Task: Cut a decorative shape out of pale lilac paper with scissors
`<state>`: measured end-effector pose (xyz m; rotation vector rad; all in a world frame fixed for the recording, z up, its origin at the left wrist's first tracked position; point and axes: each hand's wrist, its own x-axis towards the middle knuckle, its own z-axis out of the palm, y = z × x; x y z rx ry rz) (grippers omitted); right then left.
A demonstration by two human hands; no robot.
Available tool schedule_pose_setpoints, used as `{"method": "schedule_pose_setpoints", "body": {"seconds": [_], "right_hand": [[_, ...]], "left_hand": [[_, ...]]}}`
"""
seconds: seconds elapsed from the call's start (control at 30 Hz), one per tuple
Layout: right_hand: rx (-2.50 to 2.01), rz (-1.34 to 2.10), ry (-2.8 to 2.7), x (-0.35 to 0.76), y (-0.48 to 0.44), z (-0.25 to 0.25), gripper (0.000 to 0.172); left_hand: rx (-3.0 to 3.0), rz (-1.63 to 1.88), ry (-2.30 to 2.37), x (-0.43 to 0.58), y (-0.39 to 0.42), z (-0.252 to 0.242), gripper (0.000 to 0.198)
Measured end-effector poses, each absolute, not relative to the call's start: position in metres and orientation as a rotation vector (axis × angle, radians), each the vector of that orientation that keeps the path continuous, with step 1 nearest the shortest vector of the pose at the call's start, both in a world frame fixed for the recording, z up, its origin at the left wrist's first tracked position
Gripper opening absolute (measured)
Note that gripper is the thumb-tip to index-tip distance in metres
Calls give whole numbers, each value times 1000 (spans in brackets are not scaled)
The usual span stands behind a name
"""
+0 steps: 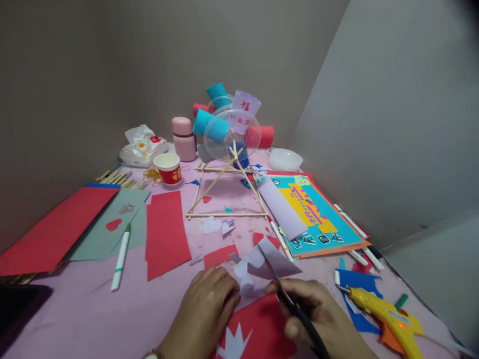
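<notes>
Left hand (209,299): palm down, fingers curled together, pinching at the fingertips. Right hand (314,309): knuckles up, fingers closed in a grip, beside the left. 2 hands low in view, nearly touching.

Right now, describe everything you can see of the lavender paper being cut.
The lavender paper is a thin, pale purple sheet, folded or creased, with curved notches already cut along its lower left edge. It is lifted off the pink table, tilted up. The left hand pinches its lower part, and the scissors in the right hand have their blades crossing its middle. A red sheet lies beneath.
</notes>
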<state>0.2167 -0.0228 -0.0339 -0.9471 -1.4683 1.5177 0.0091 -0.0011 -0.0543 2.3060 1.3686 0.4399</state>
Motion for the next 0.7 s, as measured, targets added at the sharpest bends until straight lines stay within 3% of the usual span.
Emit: {"method": "schedule_pose_setpoints", "body": {"seconds": [0.3,0.7], "right_hand": [[-978,1549,-1451,215,-21,-33,38],[-1100,1500,-1508,218,-23,-41,51]], "left_hand": [[2407,356,1315,9,0,-55,26],[2218,542,1430,-3,4,-53,19]]}}
